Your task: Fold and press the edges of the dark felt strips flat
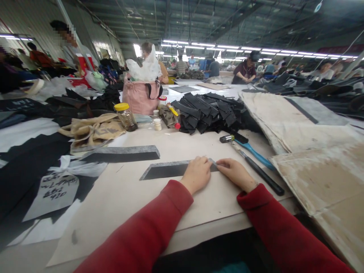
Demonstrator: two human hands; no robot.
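A dark strip with a grey border (pixel 166 170) lies flat on the beige board (pixel 136 204). Near the strip's right end, my left hand (pixel 199 172) rests on it with fingers bent and close together. My right hand (pixel 234 172) pinches the grey edge at the right end, its thumb and fingertips close to my left fingers. A second dark strip with a grey border (pixel 125 153) lies farther left on the board. Between the hands, the strip's corner is partly hidden by the fingertips.
Behind lie a pile of black pieces (pixel 204 110), a yellow-lidded jar (pixel 126 117) and a pink bag (pixel 140 94). At right are a blue-handled brush (pixel 258 155), a black-handled tool (pixel 264 174) and stained sheets (pixel 321 178). A handwritten tag (pixel 55 191) lies left. People work in the background.
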